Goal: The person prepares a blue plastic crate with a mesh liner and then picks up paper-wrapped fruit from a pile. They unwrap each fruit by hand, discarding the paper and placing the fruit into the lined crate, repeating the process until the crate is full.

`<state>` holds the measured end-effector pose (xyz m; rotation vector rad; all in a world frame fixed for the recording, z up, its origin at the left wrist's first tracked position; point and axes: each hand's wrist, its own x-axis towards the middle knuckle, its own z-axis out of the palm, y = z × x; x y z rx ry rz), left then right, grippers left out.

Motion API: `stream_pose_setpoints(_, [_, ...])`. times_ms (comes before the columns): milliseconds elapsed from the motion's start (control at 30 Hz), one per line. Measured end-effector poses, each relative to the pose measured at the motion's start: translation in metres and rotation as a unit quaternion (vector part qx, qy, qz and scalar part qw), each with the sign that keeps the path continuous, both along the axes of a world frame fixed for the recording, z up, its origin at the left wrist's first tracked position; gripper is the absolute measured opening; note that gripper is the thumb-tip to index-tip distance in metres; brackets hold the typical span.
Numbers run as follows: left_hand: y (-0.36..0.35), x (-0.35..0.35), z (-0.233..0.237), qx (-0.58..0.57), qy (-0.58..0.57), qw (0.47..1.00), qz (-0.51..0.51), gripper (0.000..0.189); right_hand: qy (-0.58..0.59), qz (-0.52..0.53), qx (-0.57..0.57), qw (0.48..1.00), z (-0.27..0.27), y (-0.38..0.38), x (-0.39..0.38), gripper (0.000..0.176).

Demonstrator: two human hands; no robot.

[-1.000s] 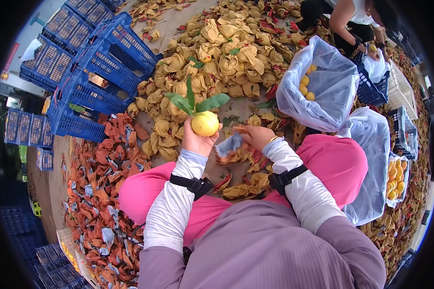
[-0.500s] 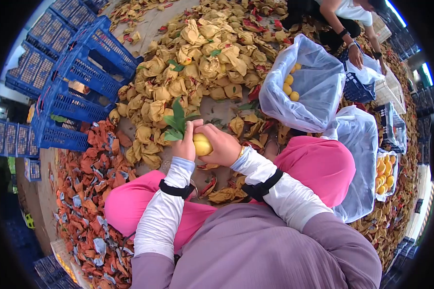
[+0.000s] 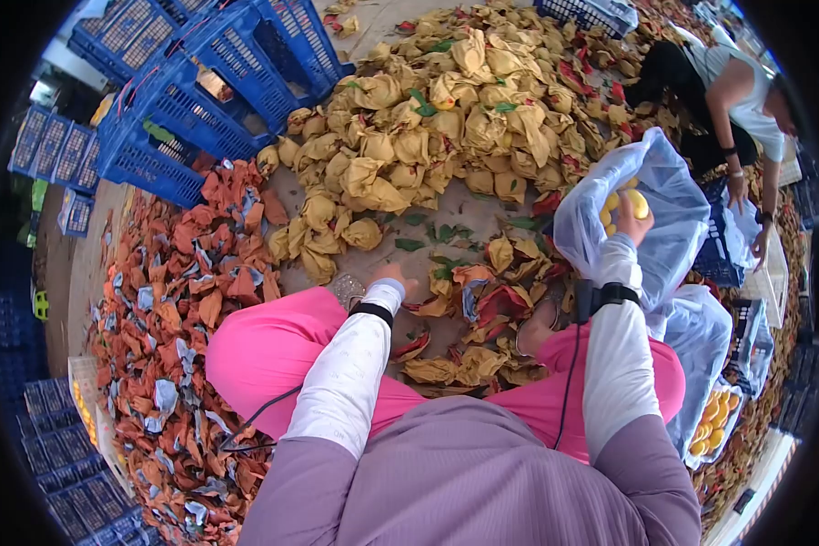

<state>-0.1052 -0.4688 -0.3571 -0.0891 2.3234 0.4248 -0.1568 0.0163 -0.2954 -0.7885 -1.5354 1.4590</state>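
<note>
My right hand is closed round a yellow peach, just inside the near left side of a crate lined with clear plastic. Further yellow peaches lie in that crate, partly hidden behind my fingers. Low over the ground in front of my pink-clad left knee is my left hand; its fingers are blurred and partly hidden. Green leaves are scattered on the floor beyond it. Ahead rises a big heap of fruit wrapped in yellow-brown paper bags.
Blue plastic crates stand at the left, above a spread of reddish-brown torn paper. To my right are a second lined crate and a box of yellow fruit. Another person bends over a dark blue crate.
My hands have parted. The right one has carried the peach rightward to the lined crate. The left one has lowered, and the leafy sprig no longer shows in it. The view has shifted.
</note>
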Motion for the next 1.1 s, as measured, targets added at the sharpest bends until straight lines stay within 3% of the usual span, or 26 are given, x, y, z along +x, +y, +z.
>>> stream_pose_setpoints(33, [-0.012,-0.006,-0.008,0.042,0.022,0.990,0.132,0.075,-0.054,-0.048,0.097,0.993,-0.019,0.028,0.001,0.070])
stream_pose_setpoints(67, [-0.019,-0.009,-0.003,0.007,0.069,0.979,0.191,0.067,-0.108,-0.042,0.081,0.990,-0.026,0.040,0.006,0.074])
stream_pose_setpoints(100, [-0.028,-0.016,0.005,-0.029,0.118,0.961,0.249,0.058,-0.217,-0.053,0.158,0.962,-0.035,0.048,0.012,0.076])
stream_pose_setpoints(133, [-0.042,-0.024,-0.009,-0.031,0.115,0.959,0.256,0.058,-0.256,-0.017,0.204,0.945,-0.034,0.044,0.021,0.077])
stream_pose_setpoints(167, [-0.057,-0.030,-0.033,-0.033,0.147,0.931,0.334,0.059,-0.305,0.007,0.207,0.930,-0.060,0.060,0.027,0.076])
stream_pose_setpoints(233, [-0.074,-0.044,-0.056,-0.039,0.174,0.893,0.412,0.059,-0.437,0.022,0.230,0.869,-0.053,0.041,0.033,0.072])
stream_pose_setpoints(267, [-0.080,-0.053,-0.063,-0.014,0.137,0.885,0.445,0.062,-0.441,0.027,0.232,0.867,-0.050,0.039,0.031,0.072])
stream_pose_setpoints(367, [-0.101,-0.079,-0.131,0.032,0.112,0.878,0.464,0.071,-0.449,0.101,0.201,0.865,-0.053,0.040,0.025,0.068])
stream_pose_setpoints(433, [-0.104,-0.088,-0.171,0.001,0.194,0.866,0.460,0.069,-0.468,0.112,0.211,0.851,-0.059,0.051,0.030,0.065])
stream_pose_setpoints(500, [-0.094,-0.078,-0.149,-0.013,0.146,0.882,0.448,0.058,-0.469,0.119,0.209,0.849,-0.055,0.047,0.030,0.062])
stream_pose_setpoints(567, [-0.083,-0.065,-0.143,0.111,0.264,0.808,0.515,0.046,-0.470,0.114,0.181,0.856,-0.049,0.042,0.026,0.062])
stream_pose_setpoints(600, [-0.074,-0.064,-0.133,0.032,0.238,0.835,0.496,0.038,-0.489,0.101,0.181,0.847,-0.041,0.033,0.025,0.054])
stream_pose_setpoints(633, [-0.063,-0.060,-0.123,0.033,0.284,0.821,0.495,0.035,-0.488,0.098,0.180,0.848,-0.038,0.020,0.025,0.054])
stream_pose_setpoints(700, [-0.054,-0.049,-0.135,0.086,0.302,0.802,0.509,0.033,-0.297,0.029,0.183,0.937,-0.027,0.006,0.027,0.042])
stream_pose_setpoints(733, [-0.050,-0.044,-0.150,0.133,0.324,0.786,0.509,0.033,-0.145,-0.016,0.192,0.971,-0.041,0.014,0.026,0.034])
stream_pose_setpoints(767, [-0.043,-0.039,-0.160,0.182,0.345,0.767,0.509,0.033,-0.112,-0.078,0.226,0.965,-0.035,0.001,0.019,0.031])
stream_pose_setpoints(800, [-0.017,-0.041,-0.100,0.397,0.165,0.573,0.698,0.035,-0.093,-0.057,0.201,0.974,-0.006,-0.042,0.011,0.027])
stream_pose_setpoints(833, [-0.008,-0.033,-0.085,0.450,0.124,0.560,0.684,0.034,-0.031,0.006,0.239,0.970,-0.003,-0.066,0.002,0.022])
stream_pose_setpoints(900, [0.016,-0.023,-0.047,0.491,0.108,0.558,0.660,0.031,-0.059,0.147,0.129,0.979,0.052,-0.165,0.009,0.021])
stream_pose_setpoints(933, [0.030,-0.017,-0.023,0.542,0.099,0.531,0.644,0.030,-0.036,0.260,0.041,0.964,0.041,-0.187,0.013,0.025])
stream_pose_setpoints(967, [0.040,-0.013,-0.003,0.576,0.107,0.528,0.614,0.028,-0.082,0.298,0.062,0.949,0.039,-0.216,0.022,0.032])
stream_pose_setpoints(1033, [0.053,-0.004,0.023,0.608,0.107,0.572,0.541,0.029,-0.155,0.397,-0.186,0.885,0.019,-0.258,0.047,0.052])
stream_pose_setpoints(1100, [0.064,0.005,0.038,0.625,0.180,0.624,0.433,0.032,-0.169,0.398,-0.355,0.829,0.049,-0.290,0.069,0.055])
